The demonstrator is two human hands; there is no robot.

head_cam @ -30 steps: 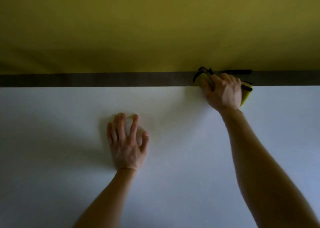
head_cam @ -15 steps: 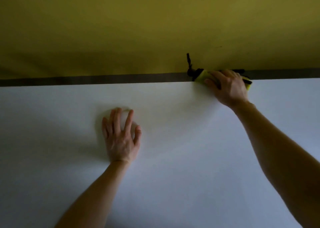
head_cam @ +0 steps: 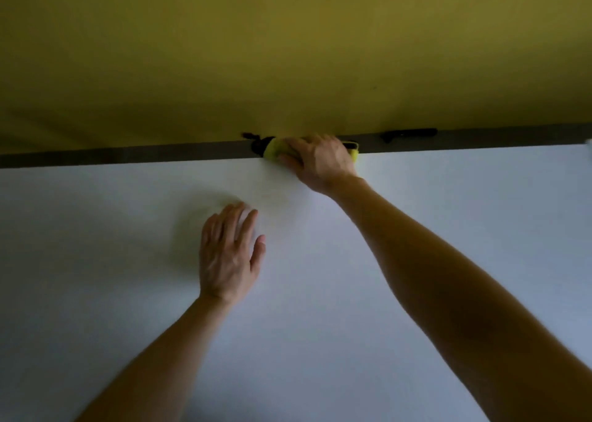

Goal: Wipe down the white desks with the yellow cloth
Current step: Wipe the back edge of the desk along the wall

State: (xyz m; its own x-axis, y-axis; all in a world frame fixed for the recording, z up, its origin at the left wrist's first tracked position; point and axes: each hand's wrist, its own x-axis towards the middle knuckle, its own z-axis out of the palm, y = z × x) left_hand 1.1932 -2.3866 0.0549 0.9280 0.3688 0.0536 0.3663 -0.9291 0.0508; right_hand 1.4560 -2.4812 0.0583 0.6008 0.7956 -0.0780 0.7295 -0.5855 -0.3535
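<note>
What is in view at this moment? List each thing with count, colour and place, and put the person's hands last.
desk: one, white, fills the lower part of the view.
panel: one, mustard yellow, upright behind the desk.
strip: one, dark grey, runs between the desk's far edge and the panel.
yellow cloth: one, yellow, at the desk's far edge, mostly under the right hand.
black cord-like pieces: two, black, along the strip; this one is right of the cloth, the other is right beside the cloth's left end. What they are is unclear.
left hand: one, flat on the desk nearer the person, fingers straight, holds nothing.
right hand: one, at the far edge, fingers curled over the cloth.
</note>
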